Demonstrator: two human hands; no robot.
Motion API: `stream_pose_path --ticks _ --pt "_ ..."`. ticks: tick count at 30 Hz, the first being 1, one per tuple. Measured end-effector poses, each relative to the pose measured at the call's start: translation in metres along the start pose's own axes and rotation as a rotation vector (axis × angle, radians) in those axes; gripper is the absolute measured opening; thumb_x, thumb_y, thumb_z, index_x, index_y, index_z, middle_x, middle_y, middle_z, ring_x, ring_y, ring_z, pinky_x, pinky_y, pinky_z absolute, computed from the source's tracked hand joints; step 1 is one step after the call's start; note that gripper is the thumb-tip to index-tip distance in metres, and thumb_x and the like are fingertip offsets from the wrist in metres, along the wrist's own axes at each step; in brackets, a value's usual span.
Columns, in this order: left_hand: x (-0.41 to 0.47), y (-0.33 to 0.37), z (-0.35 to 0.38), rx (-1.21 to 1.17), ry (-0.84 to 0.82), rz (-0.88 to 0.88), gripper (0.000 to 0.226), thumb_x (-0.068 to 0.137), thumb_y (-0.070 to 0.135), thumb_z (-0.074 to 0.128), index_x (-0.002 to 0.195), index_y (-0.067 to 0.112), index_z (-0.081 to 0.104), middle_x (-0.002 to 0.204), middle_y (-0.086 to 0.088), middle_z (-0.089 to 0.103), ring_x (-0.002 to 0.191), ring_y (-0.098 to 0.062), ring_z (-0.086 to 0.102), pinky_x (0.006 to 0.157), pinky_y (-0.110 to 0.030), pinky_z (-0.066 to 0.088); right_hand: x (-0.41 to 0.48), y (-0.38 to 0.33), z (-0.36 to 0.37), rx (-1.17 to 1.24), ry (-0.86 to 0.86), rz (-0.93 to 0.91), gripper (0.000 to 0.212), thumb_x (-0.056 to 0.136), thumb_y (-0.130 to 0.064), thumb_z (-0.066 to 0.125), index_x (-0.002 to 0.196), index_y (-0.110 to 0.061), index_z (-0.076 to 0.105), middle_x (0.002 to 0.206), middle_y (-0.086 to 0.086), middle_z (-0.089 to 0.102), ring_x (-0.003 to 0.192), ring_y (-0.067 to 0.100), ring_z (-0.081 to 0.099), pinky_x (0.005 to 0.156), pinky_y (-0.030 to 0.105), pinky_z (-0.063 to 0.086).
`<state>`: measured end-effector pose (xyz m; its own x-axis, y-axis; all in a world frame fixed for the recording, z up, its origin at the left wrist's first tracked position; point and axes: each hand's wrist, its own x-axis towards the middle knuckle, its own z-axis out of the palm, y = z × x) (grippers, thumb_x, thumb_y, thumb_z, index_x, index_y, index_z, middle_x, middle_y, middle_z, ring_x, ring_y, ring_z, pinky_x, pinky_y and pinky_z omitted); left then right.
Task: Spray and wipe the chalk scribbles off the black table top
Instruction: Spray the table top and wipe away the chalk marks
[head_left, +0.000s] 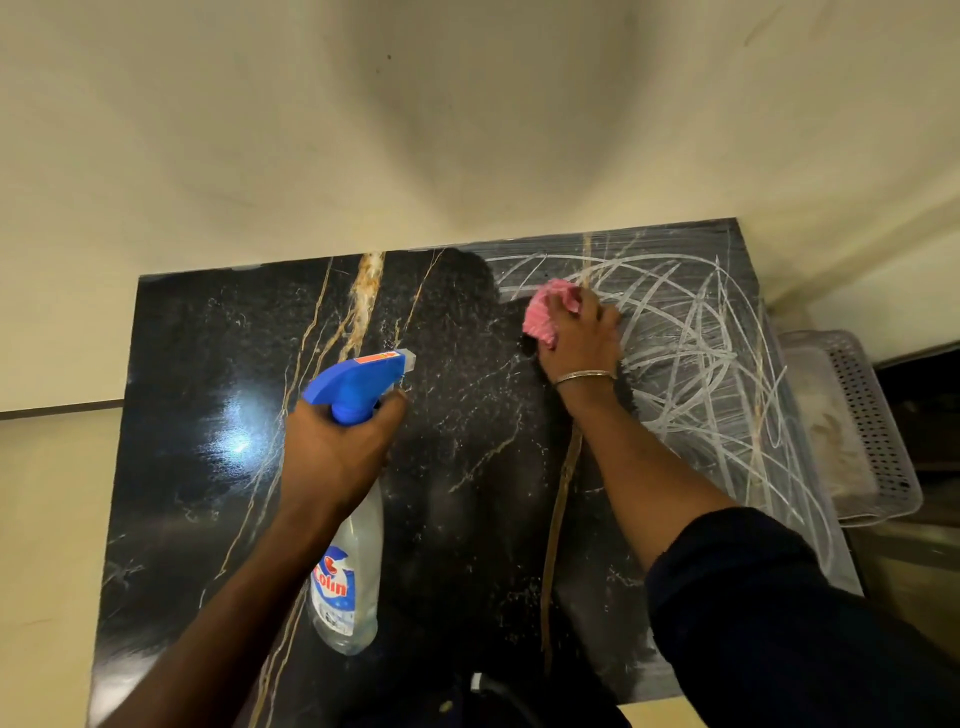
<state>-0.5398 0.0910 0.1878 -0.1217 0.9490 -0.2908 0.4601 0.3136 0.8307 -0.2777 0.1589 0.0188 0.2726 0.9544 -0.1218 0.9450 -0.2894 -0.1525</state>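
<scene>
Nearest the camera, a dark sleeve (753, 597) covered the right upper arm over the near right corner of the black marble-patterned table top (208, 467). Towards the near edge, left of centre, the person's left hand (337, 447) gripped a clear Colin spray bottle (347, 571) by its neck. The fingers were wrapped below the blue trigger head, and the nozzle pointed towards the far right. Whether the bottle's base touched the surface or hung just above it could not be told.

Farther in, the right hand (576, 338), with a thin metal bangle (584, 376) at the wrist, clutched a bunched pink cloth (543, 312) and pressed it onto the table top near the far edge. It sat at the left boundary of the chalk scribbles (701, 364). The white loops covered the right part of the table, from the far right corner down along the right edge, and looked smeared in places. The left part showed no chalk.

The wiping step appeared to be in hand, with most of the chalk not yet removed. The next move would likely call for firm strokes with the cloth rightwards across the loops, with fresh spray where the chalk only smeared.

Beyond the right edge stood a perforated plastic basket (872, 415), and a cream wall (363, 130) rose behind the far edge.
</scene>
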Motion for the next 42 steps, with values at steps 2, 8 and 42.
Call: stream_pose_path --ticks 2,8,42 --pt "0.001 0.001 -0.001 -0.002 -0.001 -0.003 0.017 0.09 0.011 0.067 0.09 -0.005 0.059 0.071 -0.037 0.058 0.045 -0.017 0.05 0.043 -0.014 0.044 0.003 0.007 -0.003 -0.005 0.036 0.196 0.069 0.082 -0.04 0.067 0.143 -0.025 0.038 0.147 0.018 0.029 0.127 0.043 0.033 0.103 0.048 0.038" --pt "0.002 0.005 -0.002 -0.027 -0.011 -0.023 0.012 0.089 0.015 0.069 0.088 0.006 0.061 0.072 -0.037 0.058 0.045 -0.014 0.051 0.042 -0.014 0.045 0.001 -0.063 0.0 0.025 -0.03 0.196 0.068 0.084 -0.043 0.063 0.144 -0.028 0.036 0.151 0.019 0.023 0.133 0.046 0.025 0.101 0.052 0.041" --pt "0.027 -0.001 -0.01 0.011 0.023 -0.053 0.02 0.089 0.017 0.069 0.08 0.003 0.06 0.063 -0.025 0.061 0.042 -0.011 0.055 0.044 -0.015 0.047 0.079 -0.048 -0.008 0.039 -0.09 0.367 0.069 0.082 -0.033 0.067 0.143 -0.026 0.037 0.151 0.018 0.022 0.134 0.045 0.024 0.1 0.061 0.039"
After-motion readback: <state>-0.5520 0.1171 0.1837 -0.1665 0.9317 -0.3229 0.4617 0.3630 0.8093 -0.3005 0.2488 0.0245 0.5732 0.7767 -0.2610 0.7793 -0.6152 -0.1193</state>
